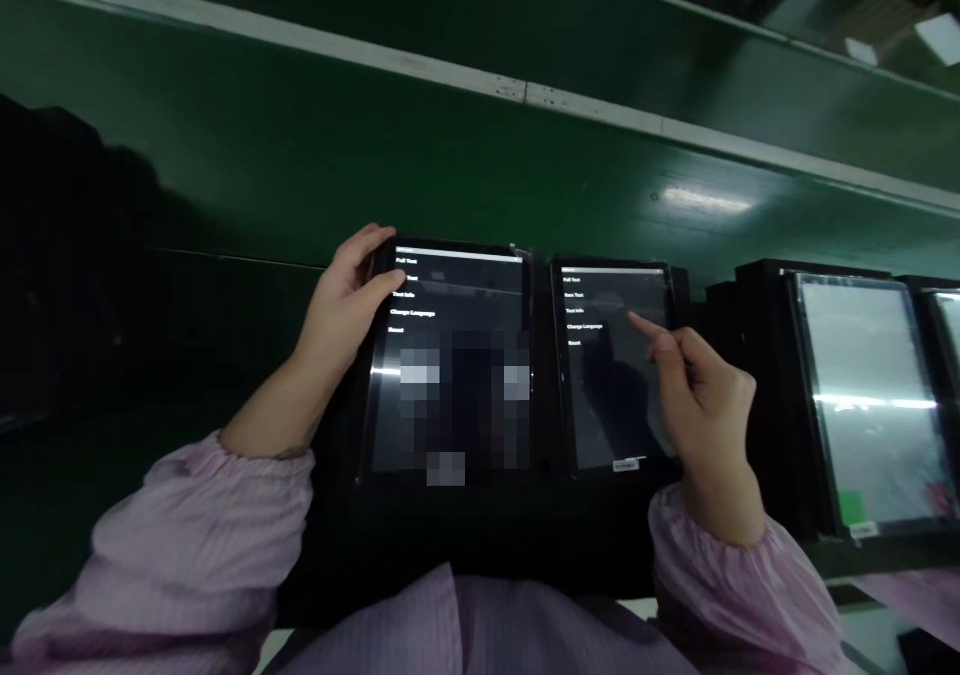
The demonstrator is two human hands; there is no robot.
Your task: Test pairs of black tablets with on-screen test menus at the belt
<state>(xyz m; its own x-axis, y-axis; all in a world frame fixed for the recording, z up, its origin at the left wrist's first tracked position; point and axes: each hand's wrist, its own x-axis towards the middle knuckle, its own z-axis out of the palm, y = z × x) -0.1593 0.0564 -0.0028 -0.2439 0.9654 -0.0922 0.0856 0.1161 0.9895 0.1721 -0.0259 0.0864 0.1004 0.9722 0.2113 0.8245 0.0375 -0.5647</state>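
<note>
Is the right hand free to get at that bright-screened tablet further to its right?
Probably yes. The right hand hovers with its forefinger over the second tablet, holding nothing, and the bright-screened tablet stands just beside it with nothing between.

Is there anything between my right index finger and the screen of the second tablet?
Nothing visible. The right hand points its index finger at the second tablet, near its menu text, with no object between. The left hand grips the first tablet at its upper left edge.
</note>
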